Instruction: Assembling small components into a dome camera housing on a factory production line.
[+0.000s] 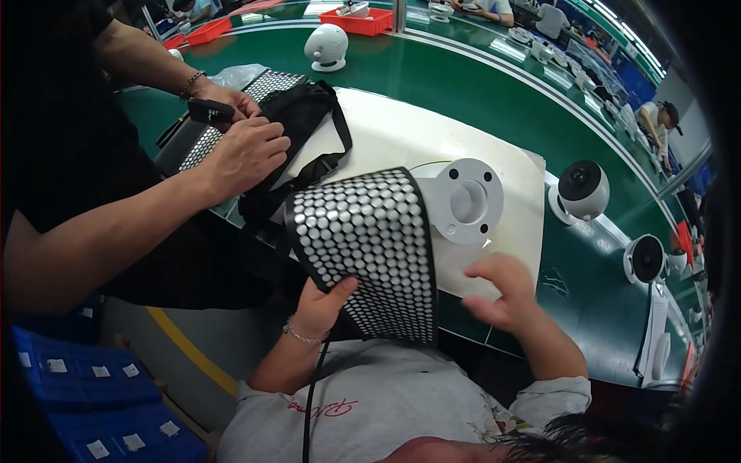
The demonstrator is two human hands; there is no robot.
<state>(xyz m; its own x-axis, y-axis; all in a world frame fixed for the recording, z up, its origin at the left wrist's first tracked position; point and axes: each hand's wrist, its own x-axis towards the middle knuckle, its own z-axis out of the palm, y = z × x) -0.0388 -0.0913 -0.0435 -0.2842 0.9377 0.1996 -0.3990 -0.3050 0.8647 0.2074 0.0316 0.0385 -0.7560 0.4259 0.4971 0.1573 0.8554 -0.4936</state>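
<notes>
My left hand (316,310) grips the lower left edge of a curved black sheet covered in rows of silvery-white round dots (367,235), thumb on the dotted face. The sheet stands tilted up before my body. My right hand (505,295), slightly blurred, is raised to the right of the sheet with thumb and forefinger apart and nothing between them. Just beyond the sheet's right edge is a white plastic part with a round holed base (488,197); the sheet hides some of it, and I cannot tell whether they touch.
At left, a co-worker's hands (243,154) work over a black strapped bag (305,127) beside another dotted sheet (202,147). A pale board (525,174) lies on the green table (463,96). White round cameras (594,202) stand right and far. Blue bins (85,378) sit lower left.
</notes>
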